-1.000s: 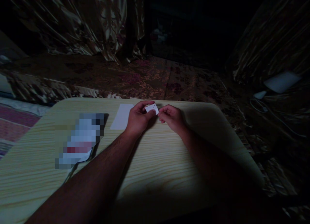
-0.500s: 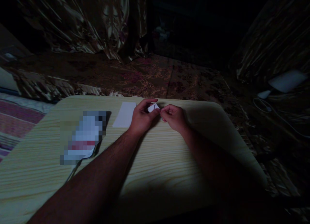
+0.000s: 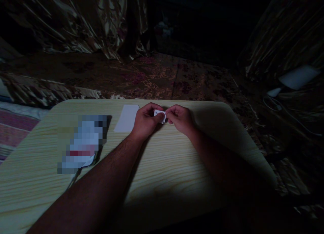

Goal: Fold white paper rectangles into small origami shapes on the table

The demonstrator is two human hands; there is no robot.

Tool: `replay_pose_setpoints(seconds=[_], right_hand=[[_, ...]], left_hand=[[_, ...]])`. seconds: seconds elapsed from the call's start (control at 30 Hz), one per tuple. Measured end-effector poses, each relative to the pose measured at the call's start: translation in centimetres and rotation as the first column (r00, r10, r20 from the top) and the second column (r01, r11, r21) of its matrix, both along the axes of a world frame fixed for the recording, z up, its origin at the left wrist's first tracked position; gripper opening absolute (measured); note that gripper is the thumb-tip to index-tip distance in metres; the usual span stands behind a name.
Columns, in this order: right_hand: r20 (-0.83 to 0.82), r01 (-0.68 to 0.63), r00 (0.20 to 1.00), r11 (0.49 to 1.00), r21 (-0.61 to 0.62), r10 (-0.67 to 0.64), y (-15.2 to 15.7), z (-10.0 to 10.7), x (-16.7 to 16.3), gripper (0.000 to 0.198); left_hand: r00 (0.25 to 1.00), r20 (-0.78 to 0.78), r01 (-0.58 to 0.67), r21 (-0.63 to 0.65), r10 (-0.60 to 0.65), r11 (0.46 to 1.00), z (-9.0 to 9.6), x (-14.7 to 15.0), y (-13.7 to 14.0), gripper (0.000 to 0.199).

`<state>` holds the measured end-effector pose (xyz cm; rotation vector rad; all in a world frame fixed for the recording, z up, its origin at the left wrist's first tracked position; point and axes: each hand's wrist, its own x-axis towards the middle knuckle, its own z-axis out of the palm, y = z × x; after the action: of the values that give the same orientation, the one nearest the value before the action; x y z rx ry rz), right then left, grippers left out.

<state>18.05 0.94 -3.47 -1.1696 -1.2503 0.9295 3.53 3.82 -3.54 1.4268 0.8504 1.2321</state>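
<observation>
To the right of the flat white sheet [image 3: 126,118], the small white paper [image 3: 156,117] is pinched in the left hand [image 3: 146,121]. The right hand [image 3: 180,118], farther from the sheet, has curled fingertips at the paper's right edge; whether this grip holds it, I cannot tell.

A small, white, roughly four-sided piece of paper [image 3: 161,111] sits tilted over the counter's [image 3: 162,166] far middle, partly covered by the left hand's fingers [image 3: 159,117]. Its right edge meets the right hand's fingers [image 3: 169,113].
</observation>
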Motion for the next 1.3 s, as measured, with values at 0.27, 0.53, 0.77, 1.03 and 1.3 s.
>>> replay_pose_setpoints(seconds=[0.27, 0.53, 0.77, 1.03, 1.3], right_hand=[[-0.006, -0.004, 1.000, 0.999, -0.033, 0.003, 0.06, 0.17, -0.15, 0.015], [0.005, 0.005, 1.000, 0.999, -0.053, -0.005, 0.02, 0.21, -0.14, 0.014], [0.024, 0.015, 1.000, 0.997, -0.070, -0.013, -0.08, 0.46, -0.10, 0.011], [0.013, 0.028, 1.000, 0.995, -0.091, -0.027, -0.13, 0.60, -0.14, 0.010], [0.000, 0.012, 1.000, 0.998, -0.065, -0.012, -0.04, 0.31, -0.05, 0.010]], left_hand=[[0.999, 0.032, -0.030, -0.029, 0.031, 0.999, -0.15, -0.02, 0.15, 0.019], [0.999, 0.023, -0.039, -0.044, 0.040, 0.998, -0.20, -0.02, 0.11, 0.019], [0.999, 0.010, -0.034, -0.017, 0.034, 0.999, -0.10, -0.03, 0.07, 0.018], [1.000, -0.012, -0.025, 0.014, 0.025, 1.000, 0.24, 0.11, -0.09, 0.021], [1.000, -0.022, -0.015, 0.031, 0.015, 0.999, 0.07, 0.05, -0.08, 0.024]])
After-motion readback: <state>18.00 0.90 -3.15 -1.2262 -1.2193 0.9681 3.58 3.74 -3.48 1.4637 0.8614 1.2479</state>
